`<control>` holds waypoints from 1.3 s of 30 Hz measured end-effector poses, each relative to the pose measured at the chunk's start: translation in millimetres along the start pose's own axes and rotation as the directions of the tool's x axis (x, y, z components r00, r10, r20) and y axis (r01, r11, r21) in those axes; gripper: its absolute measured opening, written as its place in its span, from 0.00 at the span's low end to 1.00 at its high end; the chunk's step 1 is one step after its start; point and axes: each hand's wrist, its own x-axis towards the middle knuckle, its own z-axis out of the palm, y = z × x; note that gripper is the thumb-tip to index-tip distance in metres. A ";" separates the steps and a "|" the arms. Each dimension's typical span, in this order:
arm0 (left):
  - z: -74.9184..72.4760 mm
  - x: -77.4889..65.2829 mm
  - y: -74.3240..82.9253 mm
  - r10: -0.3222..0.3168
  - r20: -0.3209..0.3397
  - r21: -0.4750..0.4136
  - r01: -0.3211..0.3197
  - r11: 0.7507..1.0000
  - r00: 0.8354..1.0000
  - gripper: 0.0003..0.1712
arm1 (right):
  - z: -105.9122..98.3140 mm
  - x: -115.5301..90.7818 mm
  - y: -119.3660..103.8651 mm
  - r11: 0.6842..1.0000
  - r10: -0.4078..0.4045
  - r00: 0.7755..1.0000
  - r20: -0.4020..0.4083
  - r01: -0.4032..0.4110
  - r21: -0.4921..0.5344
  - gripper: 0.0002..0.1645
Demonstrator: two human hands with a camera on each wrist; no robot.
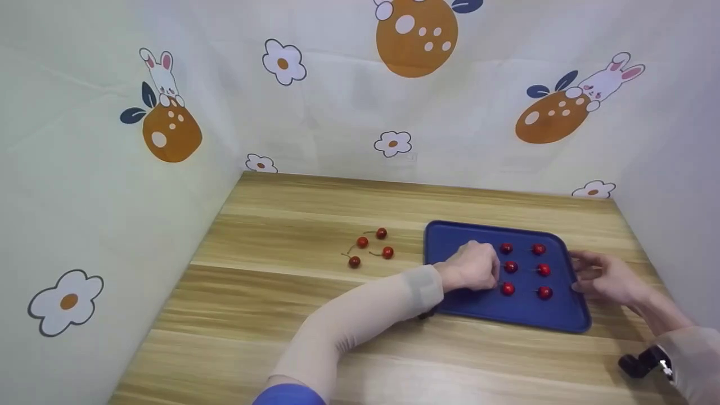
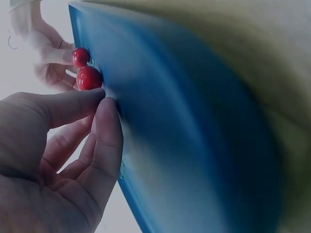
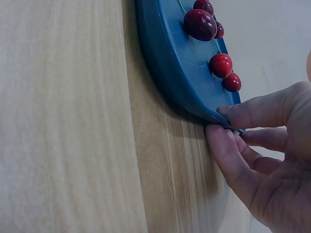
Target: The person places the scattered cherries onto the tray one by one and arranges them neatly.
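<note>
Red cherries (image 1: 544,270) lie in two columns of 3 on the blue tray (image 1: 461,228), their stems towards the left. My left hand (image 1: 471,266) is over the tray's middle, left of the near cherry (image 1: 508,288) of the inner column. In the left wrist view its thumb and forefinger tips meet right beside a cherry (image 2: 89,77), pinching at its stem, which the fingers hide. My right hand (image 1: 610,277) holds the tray's right rim. In the right wrist view the thumb (image 3: 235,115) lies on top of the rim and the fingers below it.
Several more cherries (image 1: 362,242) with stems lie loose on the wooden table (image 1: 270,315), left of the tray. Behind the table hangs a pale patterned cloth (image 1: 337,112), with more cloth along both sides.
</note>
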 end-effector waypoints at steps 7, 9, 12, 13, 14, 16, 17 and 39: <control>6.9 4.2 10.0 -0.033 -0.024 0.015 0.033 0.999 0.999 0.09 | 1.6 -0.4 0.4 1.000 -0.004 1.000 -0.007 0.004 0.017 0.51; 7.2 4.3 11.7 -0.032 -0.024 0.010 0.032 0.999 0.999 0.10 | 1.4 -0.6 0.3 1.000 -0.003 1.000 -0.009 0.003 0.009 0.51; 7.5 4.4 12.8 -0.031 -0.019 0.000 0.031 1.000 0.999 0.10 | 0.6 -1.0 -0.1 1.000 0.002 1.000 -0.007 -0.002 0.003 0.51; 7.6 4.2 12.8 -0.028 -0.019 0.000 0.028 1.000 0.999 0.10 | 0.3 -0.9 -0.2 1.000 0.002 1.000 -0.007 -0.002 0.000 0.51; 7.7 4.0 12.4 -0.025 -0.021 0.001 0.025 1.000 0.999 0.10 | 0.2 -0.9 -0.3 1.000 0.003 1.000 -0.006 -0.003 -0.003 0.51; 8.6 4.1 11.2 -0.025 -0.025 0.008 0.025 1.000 0.999 0.09 | 0.0 -0.6 -0.7 1.000 0.005 1.000 -0.009 -0.005 -0.007 0.51; 8.8 3.9 10.7 -0.020 -0.030 0.010 0.020 1.000 0.999 0.08 | -0.1 -0.5 -0.9 1.000 0.006 1.000 -0.011 -0.006 -0.009 0.51; -8.8 -19.6 -6.9 0.022 0.017 -0.078 -0.020 0.997 1.000 0.05 | 0.3 -2.5 -1.1 1.000 0.012 1.000 -0.024 -0.013 -0.022 0.52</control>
